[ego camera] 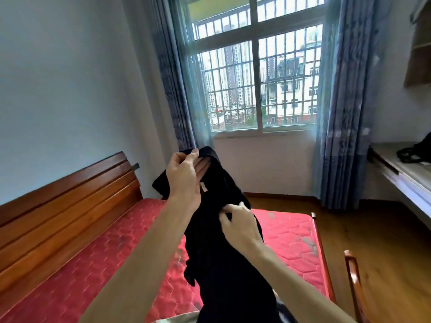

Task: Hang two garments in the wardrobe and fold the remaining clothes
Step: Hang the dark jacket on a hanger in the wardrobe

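At the bottom edge, a strip of pale, mottled cloth [173,318] shows beside the foot of a black fabric garment [224,252]; too little of it shows to tell what it is. The one garment is held up in the air over the bed by two bare hands, and its lower part hangs down out of sight.

The right hand [241,227] is the nearer and lower. Its fingers [229,207] curl in and pinch a fold at the garment's middle. The left hand [183,178] is raised higher, its thumb and fingers [194,153] pinching the top edge. A small white label [203,186] shows on the cloth just beside that wrist.

Beneath lies a red quilted mattress [105,252] in a reddish-brown wooden bed frame [323,250], with a slatted wooden headboard [58,206] against the left wall. Brown wooden floor [384,241] runs to the right of the bed.

On the right, a pale worktop [408,176] carries one black bag [417,151]. Above it hangs an open wooden shelf unit [419,57]; I cannot tell what it holds.

Farthest off, a white-framed barred window [256,78] stands between two blue curtains, one left [177,89] and one right [342,113].
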Demonstrator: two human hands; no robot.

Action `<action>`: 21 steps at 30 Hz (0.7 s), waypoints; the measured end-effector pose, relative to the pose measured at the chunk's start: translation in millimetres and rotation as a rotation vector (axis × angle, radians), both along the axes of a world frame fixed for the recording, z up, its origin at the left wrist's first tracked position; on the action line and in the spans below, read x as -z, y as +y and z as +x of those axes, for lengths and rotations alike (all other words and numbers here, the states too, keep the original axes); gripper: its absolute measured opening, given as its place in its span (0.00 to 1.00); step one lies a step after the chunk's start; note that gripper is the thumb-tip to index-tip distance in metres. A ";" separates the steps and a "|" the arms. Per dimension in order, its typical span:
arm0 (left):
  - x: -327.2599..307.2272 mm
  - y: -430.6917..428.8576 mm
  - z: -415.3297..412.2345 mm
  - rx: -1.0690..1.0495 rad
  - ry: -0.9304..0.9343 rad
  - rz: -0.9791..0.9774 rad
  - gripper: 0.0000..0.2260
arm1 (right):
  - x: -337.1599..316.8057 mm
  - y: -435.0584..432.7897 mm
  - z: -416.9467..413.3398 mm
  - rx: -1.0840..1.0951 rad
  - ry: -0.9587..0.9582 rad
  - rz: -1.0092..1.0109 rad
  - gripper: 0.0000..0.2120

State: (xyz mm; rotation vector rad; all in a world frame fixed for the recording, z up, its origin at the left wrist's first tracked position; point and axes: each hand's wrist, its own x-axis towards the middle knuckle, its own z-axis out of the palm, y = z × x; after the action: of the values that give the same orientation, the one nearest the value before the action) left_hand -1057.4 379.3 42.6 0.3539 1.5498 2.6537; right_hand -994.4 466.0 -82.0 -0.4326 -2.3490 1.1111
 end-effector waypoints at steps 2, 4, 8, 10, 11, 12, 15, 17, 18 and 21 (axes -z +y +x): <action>-6.8 -13.1 -8.0 -0.085 0.041 -0.043 0.11 | -8.8 20.0 -3.5 0.067 0.050 0.015 0.12; -10.8 -22.1 -11.2 -0.122 0.041 -0.030 0.12 | -23.7 40.1 -3.2 0.122 0.055 0.026 0.12; -11.5 -16.1 -8.1 -0.154 0.038 -0.053 0.12 | -47.7 38.2 5.4 0.097 0.388 0.140 0.08; -12.0 -7.4 -5.9 -0.171 0.064 -0.075 0.11 | -47.3 15.2 13.9 0.001 0.568 0.257 0.06; -12.3 -3.1 -5.5 -0.186 0.083 -0.082 0.11 | -44.7 1.4 18.1 -0.067 0.599 0.295 0.05; -13.6 0.6 -3.4 -0.205 0.103 -0.090 0.11 | -40.4 -10.6 19.3 -0.127 0.592 0.324 0.06; -16.5 4.6 -3.3 -0.253 0.152 -0.134 0.08 | -23.5 -21.5 2.8 -0.119 0.488 0.378 0.16; -18.8 0.8 -6.7 -0.269 0.183 -0.160 0.08 | -18.3 -13.6 -12.7 -0.029 0.409 0.355 0.25; -20.3 -2.2 -8.0 -0.284 0.198 -0.176 0.08 | -17.4 -8.2 -20.5 0.016 0.385 0.380 0.27; -22.8 -12.6 -11.9 -0.341 0.248 -0.236 0.07 | -18.8 -1.4 -42.7 0.111 0.317 0.503 0.32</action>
State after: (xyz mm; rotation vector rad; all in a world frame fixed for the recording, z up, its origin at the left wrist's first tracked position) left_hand -1069.3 366.7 65.4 0.4556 2.1509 2.7008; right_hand -1037.1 464.7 -63.1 -0.1818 -2.1825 0.4659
